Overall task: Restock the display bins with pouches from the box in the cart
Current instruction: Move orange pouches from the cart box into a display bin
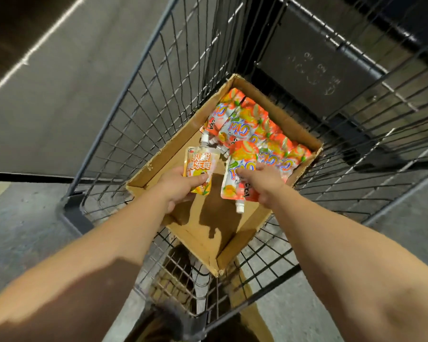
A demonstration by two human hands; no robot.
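Over the box [158, 169] in the cart [124, 114], the left hand [181, 186] grips one pouch [199, 169]; the right hand [265, 183] pinches another pouch [235, 178].

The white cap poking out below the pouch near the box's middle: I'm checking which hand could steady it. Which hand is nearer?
Right. The right hand grips the pouch that the cap belongs to, just above it. The left hand is off to the cap's left, holding another pouch.
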